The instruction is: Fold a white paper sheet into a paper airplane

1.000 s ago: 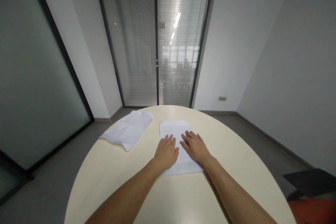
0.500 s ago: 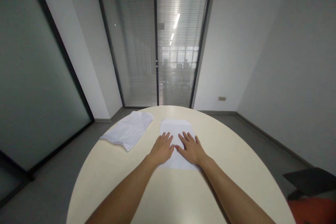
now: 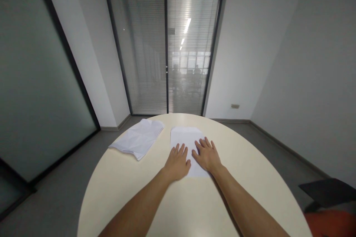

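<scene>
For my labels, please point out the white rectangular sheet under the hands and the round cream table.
White rectangular sheet (image 3: 186,136), head view: bare far part.
Round cream table (image 3: 258,181), head view: bare right part.

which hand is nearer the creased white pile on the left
Left. The left hand is right of the creased pile, on a white sheet; the right hand is farther right, on that sheet's right side.

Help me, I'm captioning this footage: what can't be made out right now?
Head view: parts of the white sheet, covered by the left hand and right hand.
Head view: the table's near edge, cut off by the bottom edge.
Head view: the rest of the red object, cut off lower right.
Head view: what lies beyond the blinds, obscured by them.
</scene>
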Motion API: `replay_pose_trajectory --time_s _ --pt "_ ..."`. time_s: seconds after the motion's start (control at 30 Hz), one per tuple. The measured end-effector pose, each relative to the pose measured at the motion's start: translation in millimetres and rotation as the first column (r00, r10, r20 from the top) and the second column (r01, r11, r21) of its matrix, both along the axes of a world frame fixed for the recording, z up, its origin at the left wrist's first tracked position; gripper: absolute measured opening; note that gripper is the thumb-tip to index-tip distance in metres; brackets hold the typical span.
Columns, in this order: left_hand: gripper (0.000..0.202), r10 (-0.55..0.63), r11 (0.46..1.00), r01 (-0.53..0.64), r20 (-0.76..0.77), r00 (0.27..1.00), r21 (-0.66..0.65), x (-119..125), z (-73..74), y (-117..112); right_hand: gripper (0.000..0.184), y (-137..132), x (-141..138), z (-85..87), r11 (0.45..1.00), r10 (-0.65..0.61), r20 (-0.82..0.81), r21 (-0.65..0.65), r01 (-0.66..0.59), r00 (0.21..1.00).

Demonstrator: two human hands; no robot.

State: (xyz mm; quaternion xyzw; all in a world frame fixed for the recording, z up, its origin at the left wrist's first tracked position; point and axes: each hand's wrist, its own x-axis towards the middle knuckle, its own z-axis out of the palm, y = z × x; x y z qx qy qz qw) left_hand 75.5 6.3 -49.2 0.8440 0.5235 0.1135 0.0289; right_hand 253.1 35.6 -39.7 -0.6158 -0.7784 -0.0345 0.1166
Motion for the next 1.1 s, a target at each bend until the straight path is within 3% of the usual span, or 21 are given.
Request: replay_pose_trajectory --time_s 0.27,0.43,0.73,0.93,1.1 --pt "0.068 -0.021 0.998 0.022 0.013 1.0 -0.057 -9 6.3 -1 0.07 -2 1 0.7 0.981 0.047 -0.028 -0.187 -0.051 0.999" --pt "0.069 -0.023 0.994 0.025 0.026 0.999 -0.107 -12 11.0 2 0.061 -1 7 1.4 0.991 0.075 -0.1 -0.107 -0.085 0.992" --pt "0.074 0.025 0.994 -0.026 -0.004 1.0 -0.103 -16 15.7 16 0.063 4 19 7.2 0.986 0.091 -0.097 -0.132 -0.103 0.991" --pt "0.075 -0.035 0.999 0.036 0.012 0.999 -0.036 -12 9.1 11 0.045 9 27 14.1 0.994 0.108 -0.091 0.022 -0.106 0.99" --pt "0.062 -0.039 0.994 0.032 0.06 0.997 0.103 -8 14.7 12 0.041 16 36 9.3 0.98 0.198 -0.156 0.055 -0.192 0.968"
